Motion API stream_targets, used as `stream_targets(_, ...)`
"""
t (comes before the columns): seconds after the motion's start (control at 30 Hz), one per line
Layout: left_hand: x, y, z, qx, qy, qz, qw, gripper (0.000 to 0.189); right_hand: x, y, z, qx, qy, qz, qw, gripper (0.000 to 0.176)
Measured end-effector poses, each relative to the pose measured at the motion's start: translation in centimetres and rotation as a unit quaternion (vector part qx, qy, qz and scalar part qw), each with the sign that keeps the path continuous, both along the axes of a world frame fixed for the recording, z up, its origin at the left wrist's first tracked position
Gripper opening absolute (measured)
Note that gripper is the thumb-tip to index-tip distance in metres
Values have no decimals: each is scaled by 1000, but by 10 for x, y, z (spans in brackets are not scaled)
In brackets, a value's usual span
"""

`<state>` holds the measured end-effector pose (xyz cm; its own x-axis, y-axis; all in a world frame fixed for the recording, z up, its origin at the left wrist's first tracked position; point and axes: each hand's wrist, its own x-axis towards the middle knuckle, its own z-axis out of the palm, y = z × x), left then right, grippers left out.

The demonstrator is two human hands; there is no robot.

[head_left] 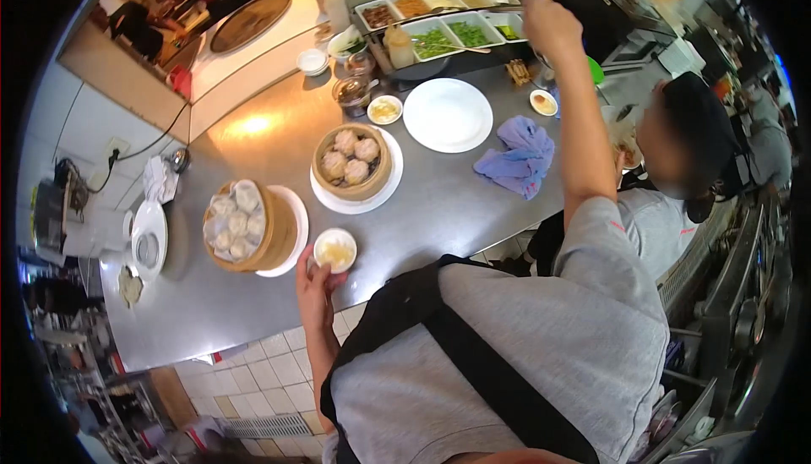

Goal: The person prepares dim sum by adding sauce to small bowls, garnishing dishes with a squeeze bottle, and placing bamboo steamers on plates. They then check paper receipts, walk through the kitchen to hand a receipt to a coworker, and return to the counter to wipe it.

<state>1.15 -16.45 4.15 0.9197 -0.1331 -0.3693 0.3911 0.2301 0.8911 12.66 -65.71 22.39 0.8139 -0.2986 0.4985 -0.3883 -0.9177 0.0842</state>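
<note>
My left hand [316, 285] grips a small white bowl [346, 264] by its rim, low over the front of the steel counter. Pale yellow shreds lie in the bowl. My right hand [552, 28] is raised at the back right, its fingers closed around something dark that is mostly hidden. Left of the bowl, stacked bamboo steamers [280, 229] hold several pale dumplings [238, 224] and stand on a white plate. Behind it, another bamboo steamer [385, 170] with several pinkish dumplings [345, 142] rests on a second plate.
A bare white plate [448, 115] and a crumpled blue cloth [517, 158] lie on the counter [405, 219]. Topping trays [439, 40] line the back. A small bowl of shreds [384, 110] sits near sauce jars. A co-worker in a black cap [697, 100] stands close on the right.
</note>
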Motion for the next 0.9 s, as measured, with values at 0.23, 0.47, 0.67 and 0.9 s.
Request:
stream_targets(0.23, -10, 8, -34, 112, 5, 59, 992, 45, 29, -150, -61, 2, 157, -183, 970, 30)
stream_targets(0.47, -2, 1, -55, 153, -17, 137, 979, 41, 99, -142, -60, 4, 165, -92, 982, 29)
stream_targets(0.67, -3, -15, -52, 245, -76, 205, 944, 41, 217, -41, -64, 161, 28, 264, 950, 30)
stream_targets(0.9, -13, -26, -62, 399, -208, 205, 869, 31, 295, 10, -103, 227, 58, 234, 943, 24)
